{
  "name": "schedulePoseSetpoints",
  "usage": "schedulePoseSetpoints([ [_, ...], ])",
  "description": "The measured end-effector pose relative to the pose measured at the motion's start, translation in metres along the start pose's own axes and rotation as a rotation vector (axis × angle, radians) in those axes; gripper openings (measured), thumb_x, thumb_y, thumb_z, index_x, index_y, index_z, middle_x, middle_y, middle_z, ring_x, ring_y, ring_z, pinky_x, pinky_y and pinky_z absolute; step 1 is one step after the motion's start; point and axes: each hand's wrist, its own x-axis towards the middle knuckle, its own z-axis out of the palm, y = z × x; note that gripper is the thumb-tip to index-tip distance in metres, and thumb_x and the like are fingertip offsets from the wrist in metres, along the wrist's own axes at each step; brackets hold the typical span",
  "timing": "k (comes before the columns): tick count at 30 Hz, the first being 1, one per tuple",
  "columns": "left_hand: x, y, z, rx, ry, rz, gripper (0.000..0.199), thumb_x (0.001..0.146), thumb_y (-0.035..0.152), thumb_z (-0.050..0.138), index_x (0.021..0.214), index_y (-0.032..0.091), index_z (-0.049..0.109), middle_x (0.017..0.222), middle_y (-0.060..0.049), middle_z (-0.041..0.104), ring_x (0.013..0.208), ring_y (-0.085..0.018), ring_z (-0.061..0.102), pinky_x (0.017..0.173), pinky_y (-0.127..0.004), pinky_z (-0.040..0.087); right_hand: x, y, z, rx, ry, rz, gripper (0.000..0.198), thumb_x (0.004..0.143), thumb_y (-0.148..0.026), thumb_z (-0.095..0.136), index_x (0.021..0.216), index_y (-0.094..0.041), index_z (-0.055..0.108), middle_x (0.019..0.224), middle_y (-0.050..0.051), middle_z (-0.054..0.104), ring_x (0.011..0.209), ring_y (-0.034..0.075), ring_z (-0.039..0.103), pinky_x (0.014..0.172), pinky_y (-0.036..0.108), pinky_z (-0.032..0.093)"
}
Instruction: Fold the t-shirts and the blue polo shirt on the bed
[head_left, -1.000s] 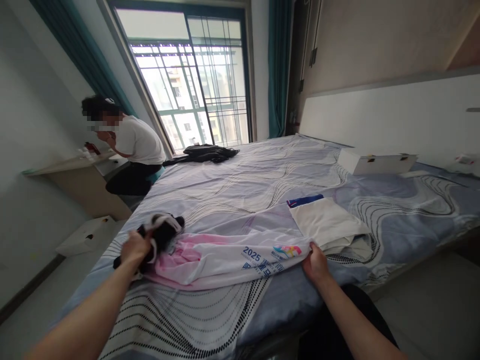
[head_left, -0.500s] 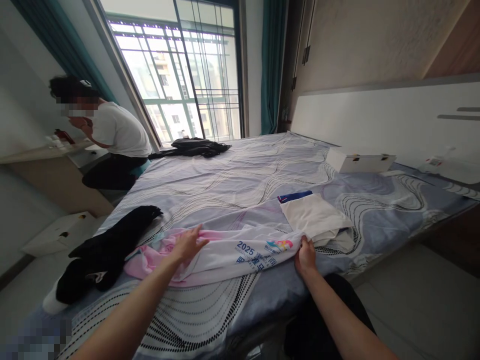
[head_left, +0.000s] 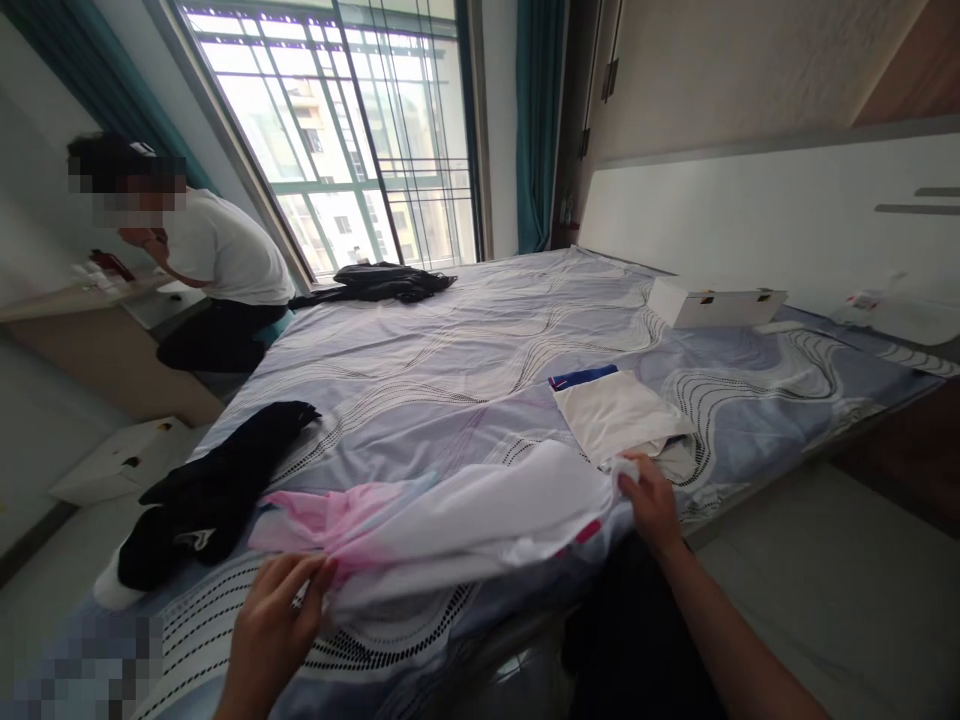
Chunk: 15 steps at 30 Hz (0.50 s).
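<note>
A white-and-pink shirt (head_left: 480, 510) stretches across the near side of the bed, its white part raised and its pink end bunched at the left. My left hand (head_left: 277, 615) pinches the shirt's near edge where pink turns to white. At the other end, my right hand (head_left: 652, 505) grips a white corner between thumb and fingers. Just beyond that hand lies a folded cream cloth (head_left: 619, 412), with a dark blue folded cloth (head_left: 583, 377) at its far edge. The print on the shirt is out of sight.
Black clothing (head_left: 217, 490) lies at the bed's left edge, and more black clothing (head_left: 382, 282) near the window. A white box (head_left: 712, 305) stands by the headboard. A person in a white top (head_left: 225, 245) sits at a desk on the left. Another white box (head_left: 124, 460) is on the floor.
My left hand has come nearer and lower, from resting fingers-spread on the shirt to pinching its edge. My right hand has moved slightly right and up. The shirt has turned, hiding its print.
</note>
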Motion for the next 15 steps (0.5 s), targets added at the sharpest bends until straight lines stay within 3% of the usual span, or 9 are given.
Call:
schedulePoseSetpoints([
  [3, -0.035, 0.001, 0.006, 0.157, -0.028, -0.038, 0.025, 0.092, 0.04, 0.06, 0.101, 0.022, 0.074, 0.103, -0.01, 0.069, 0.091, -0.026, 0.065, 0.085, -0.041, 0.053, -0.025, 0.006, -0.002, -0.254, -0.364, -0.091, 0.007, 0.072, -0.022, 0.063, 0.078, -0.023, 0.066, 0.11, 0.009, 0.067, 0.11, 0.03, 0.061, 0.1, 0.046, 0.048],
  [6, -0.036, 0.019, 0.022, 0.11, -0.144, 0.004, 0.041, 0.092, 0.039, 0.06, 0.13, 0.022, 0.064, 0.132, -0.014, 0.062, 0.121, -0.031, 0.059, 0.104, -0.048, 0.048, -0.035, 0.003, 0.005, -0.305, -0.508, -0.139, 0.048, 0.063, -0.012, 0.053, 0.107, -0.024, 0.068, 0.128, 0.01, 0.062, 0.128, 0.032, 0.054, 0.111, 0.052, 0.041],
  [9, -0.033, 0.051, 0.049, -0.003, -0.304, 0.145, 0.062, 0.087, 0.048, 0.067, 0.142, 0.024, 0.054, 0.137, -0.013, 0.061, 0.129, -0.032, 0.054, 0.106, -0.047, 0.048, -0.04, -0.005, 0.018, -0.285, -0.613, -0.207, 0.079, 0.064, -0.008, 0.051, 0.14, -0.026, 0.055, 0.142, 0.01, 0.056, 0.136, 0.03, 0.048, 0.116, 0.051, 0.036],
  [11, -0.036, 0.07, 0.07, 0.003, -0.364, 0.198, 0.067, 0.083, 0.052, 0.071, 0.142, 0.024, 0.056, 0.136, -0.013, 0.063, 0.127, -0.034, 0.056, 0.105, -0.053, 0.047, -0.045, -0.006, 0.027, -0.316, -0.697, -0.214, 0.068, 0.07, -0.008, 0.053, 0.135, -0.027, 0.059, 0.137, 0.01, 0.059, 0.13, 0.029, 0.053, 0.112, 0.049, 0.04],
  [13, -0.038, 0.08, 0.086, 0.024, -0.378, 0.19, 0.049, 0.088, 0.039, 0.067, 0.135, 0.027, 0.062, 0.13, -0.011, 0.066, 0.121, -0.032, 0.059, 0.105, -0.056, 0.045, -0.048, -0.002, 0.035, -0.362, -0.748, -0.199, 0.035, 0.08, -0.012, 0.056, 0.11, -0.025, 0.07, 0.117, 0.009, 0.067, 0.115, 0.028, 0.061, 0.103, 0.047, 0.045],
  [15, -0.035, 0.084, 0.092, 0.027, -0.342, 0.145, 0.034, 0.093, 0.023, 0.058, 0.125, 0.027, 0.068, 0.122, -0.009, 0.069, 0.114, -0.028, 0.062, 0.103, -0.054, 0.047, -0.047, 0.003, 0.04, -0.382, -0.734, -0.18, 0.013, 0.087, -0.017, 0.056, 0.088, -0.023, 0.068, 0.097, 0.007, 0.068, 0.099, 0.026, 0.063, 0.093, 0.045, 0.048],
])
